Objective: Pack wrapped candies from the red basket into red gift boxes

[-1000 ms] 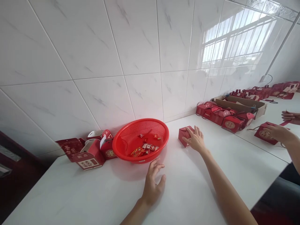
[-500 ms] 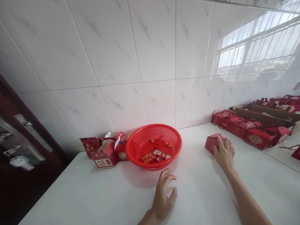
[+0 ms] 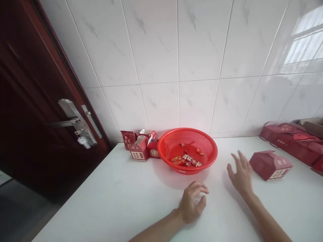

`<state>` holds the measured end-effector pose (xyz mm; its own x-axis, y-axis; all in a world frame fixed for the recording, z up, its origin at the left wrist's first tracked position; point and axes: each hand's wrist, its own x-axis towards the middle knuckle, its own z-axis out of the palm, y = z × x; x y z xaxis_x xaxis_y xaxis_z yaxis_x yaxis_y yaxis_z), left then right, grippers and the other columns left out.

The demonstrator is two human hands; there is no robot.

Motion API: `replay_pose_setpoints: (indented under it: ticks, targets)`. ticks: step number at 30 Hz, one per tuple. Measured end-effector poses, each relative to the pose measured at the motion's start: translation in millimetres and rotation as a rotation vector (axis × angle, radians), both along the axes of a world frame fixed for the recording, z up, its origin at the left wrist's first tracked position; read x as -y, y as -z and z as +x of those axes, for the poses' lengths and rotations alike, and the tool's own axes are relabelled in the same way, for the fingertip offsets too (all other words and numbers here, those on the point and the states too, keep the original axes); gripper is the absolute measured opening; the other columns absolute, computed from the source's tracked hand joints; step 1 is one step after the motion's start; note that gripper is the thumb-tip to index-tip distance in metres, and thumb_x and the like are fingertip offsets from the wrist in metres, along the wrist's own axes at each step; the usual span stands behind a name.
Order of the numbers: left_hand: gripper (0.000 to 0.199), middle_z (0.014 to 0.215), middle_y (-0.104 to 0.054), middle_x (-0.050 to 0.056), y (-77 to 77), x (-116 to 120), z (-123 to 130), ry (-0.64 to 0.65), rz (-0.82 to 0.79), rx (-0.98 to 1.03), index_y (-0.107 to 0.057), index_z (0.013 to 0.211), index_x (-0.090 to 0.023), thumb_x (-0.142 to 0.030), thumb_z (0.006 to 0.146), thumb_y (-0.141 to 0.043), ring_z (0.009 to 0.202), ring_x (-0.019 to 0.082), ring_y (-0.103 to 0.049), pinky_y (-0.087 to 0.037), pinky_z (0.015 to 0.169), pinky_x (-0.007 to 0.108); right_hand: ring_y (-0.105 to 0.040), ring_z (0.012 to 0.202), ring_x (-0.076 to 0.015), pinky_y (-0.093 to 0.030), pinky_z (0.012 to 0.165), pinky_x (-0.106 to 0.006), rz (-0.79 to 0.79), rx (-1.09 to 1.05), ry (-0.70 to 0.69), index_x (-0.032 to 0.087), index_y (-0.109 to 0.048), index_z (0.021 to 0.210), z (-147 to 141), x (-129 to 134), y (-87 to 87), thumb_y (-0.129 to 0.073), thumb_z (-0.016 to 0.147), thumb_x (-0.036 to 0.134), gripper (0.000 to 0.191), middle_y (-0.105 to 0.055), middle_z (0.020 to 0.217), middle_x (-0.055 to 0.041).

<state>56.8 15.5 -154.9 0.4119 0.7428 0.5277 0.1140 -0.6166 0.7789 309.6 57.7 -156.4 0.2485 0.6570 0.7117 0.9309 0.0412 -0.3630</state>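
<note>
My left hand (image 3: pixel 193 202) hovers low over the white table in front of the basket, fingers curled but apart and holding nothing. To its right, my right hand (image 3: pixel 241 173) is open with fingers spread, between the basket and a closed red gift box (image 3: pixel 270 164); it is apart from both. The box has a pale label on its front end. The round red plastic basket (image 3: pixel 188 170) stands near the wall, with several wrapped candies (image 3: pixel 187 158) lying in its bottom.
Left of the basket stand open red boxes (image 3: pixel 139 149) and a red printed bag (image 3: pixel 128 139). A row of closed red boxes (image 3: pixel 285 137) lines the wall at the right. A dark red door (image 3: pixel 32 101) with a metal handle is at the left, beyond the table (image 3: pixel 106 198).
My right hand has let go of the red gift box and moved left of it. The view has turned left, showing more of the door. My left hand stays near the basket.
</note>
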Motion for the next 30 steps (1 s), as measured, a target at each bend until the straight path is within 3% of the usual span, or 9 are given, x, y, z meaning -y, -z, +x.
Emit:
replay_pose_setpoints:
  ticks: [3,6,12,15,18,23,25,27,30]
  targets:
    - [0.018,0.079,-0.075,0.007,-2.9,4,0,0.045,0.049,0.0,-0.071,0.087,-0.02,-0.018,0.087,-0.053,0.076,0.02,-0.071,-0.06,0.077,0.034,-0.048,0.137,-0.0381,-0.044,0.106,-0.062,-0.125,0.053,-0.179,0.021,-0.047,0.14,-32,-11,24.5,-0.04,0.095,0.031,0.047,-0.048,0.15,-0.0201]
    - [0.019,0.075,-0.077,0.005,-4.9,7,-1,0.074,0.095,-0.023,-0.072,0.088,-0.02,-0.016,0.086,-0.053,0.07,0.019,-0.071,-0.06,0.075,0.032,-0.053,0.132,-0.0356,-0.049,0.102,-0.057,-0.189,0.122,-0.28,0.018,-0.05,0.135,-46,-15,37.4,-0.038,0.093,0.024,0.045,-0.057,0.14,-0.0204]
    - [0.019,0.075,-0.077,0.007,-13.6,8,-5,0.093,0.15,-0.018,-0.072,0.094,-0.018,-0.017,0.087,-0.054,0.068,0.019,-0.072,-0.06,0.073,0.031,-0.065,0.113,-0.0325,-0.057,0.092,-0.05,-0.23,0.133,-0.338,0.018,-0.06,0.117,-43,-11,32.0,-0.037,0.096,0.024,0.032,-0.068,0.124,-0.0179]
    - [0.019,0.075,-0.077,0.006,-28.0,4,-12,0.068,0.234,-0.048,-0.071,0.096,-0.019,-0.017,0.088,-0.054,0.067,0.019,-0.07,-0.06,0.074,0.031,-0.069,0.104,-0.031,-0.057,0.089,-0.047,-0.259,0.142,-0.362,0.018,-0.063,0.103,-44,-10,28.8,-0.035,0.098,0.024,0.029,-0.071,0.116,-0.0176]
    - [0.018,0.075,-0.076,0.004,-48.1,-5,-27,0.005,0.358,-0.071,-0.069,0.096,-0.02,-0.015,0.089,-0.053,0.066,0.017,-0.069,-0.058,0.071,0.03,-0.069,0.106,-0.0313,-0.057,0.09,-0.046,-0.257,0.147,-0.361,0.018,-0.064,0.104,-44,-11,29.6,-0.037,0.097,0.024,0.028,-0.072,0.116,-0.0172]
    - [0.016,0.084,-0.077,0.004,-87.3,-42,-77,-0.284,0.465,-0.068,-0.07,0.092,-0.02,-0.015,0.092,-0.055,0.076,0.016,-0.071,-0.057,0.075,0.027,-0.068,0.108,-0.033,-0.056,0.088,-0.047,-0.232,0.164,-0.348,0.018,-0.064,0.108,-41,-13,36.9,-0.038,0.096,0.023,0.029,-0.072,0.116,-0.0176]
    - [0.014,0.086,-0.077,0.004,-105.4,-65,-106,-0.481,0.407,-0.06,-0.072,0.09,-0.02,-0.023,0.09,-0.058,0.081,0.017,-0.072,-0.058,0.079,0.029,-0.068,0.106,-0.0327,-0.057,0.086,-0.046,-0.21,0.185,-0.339,0.018,-0.064,0.109,-40,-14,39.7,-0.038,0.095,0.023,0.029,-0.073,0.114,-0.0174]
    - [0.014,0.09,-0.077,0.005,-124.2,-93,-138,-0.77,0.258,-0.057,-0.072,0.083,-0.02,-0.028,0.084,-0.06,0.09,0.02,-0.072,-0.058,0.084,0.03,-0.069,0.104,-0.0318,-0.057,0.084,-0.045,-0.183,0.205,-0.334,0.018,-0.064,0.108,-39,-15,41.4,-0.039,0.095,0.024,0.029,-0.073,0.112,-0.017]
    - [0.02,0.102,-0.076,0.01,-150.0,-136,-186,-0.988,0.132,-0.05,-0.072,0.091,-0.016,-0.023,0.082,-0.055,0.096,0.023,-0.072,-0.057,0.09,0.034,-0.069,0.102,-0.0313,-0.057,0.081,-0.043,-0.152,0.23,-0.332,0.017,-0.064,0.108,-38,-15,41.9,-0.039,0.095,0.023,0.029,-0.074,0.111,-0.0169]
